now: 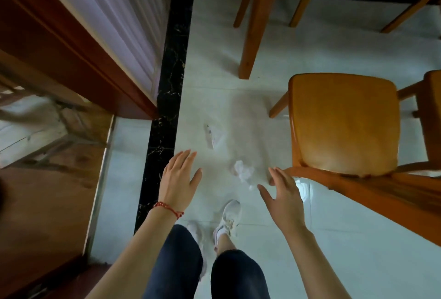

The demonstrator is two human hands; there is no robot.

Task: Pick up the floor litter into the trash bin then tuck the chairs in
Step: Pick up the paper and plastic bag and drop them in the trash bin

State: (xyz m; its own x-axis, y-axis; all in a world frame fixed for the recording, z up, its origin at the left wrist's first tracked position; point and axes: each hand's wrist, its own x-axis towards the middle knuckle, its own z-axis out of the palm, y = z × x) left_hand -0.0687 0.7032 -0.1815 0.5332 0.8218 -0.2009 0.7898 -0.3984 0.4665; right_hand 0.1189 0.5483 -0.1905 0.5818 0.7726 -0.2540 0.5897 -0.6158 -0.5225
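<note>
Glossy pale floor tiles, litter not picked up yet, no bin in view.

Both grips open and empty: left hand and right hand hover over the crumpled white tissue; a flat wrapper scrap lies farther. I'd pinch the soft wad first. Smooth wooden chair sits right, untucked.

No writing, label, brand or number could be read anywhere in view — the flat scrap of litter on the floor bore dark marks, but they were too blurred to make out.
</note>
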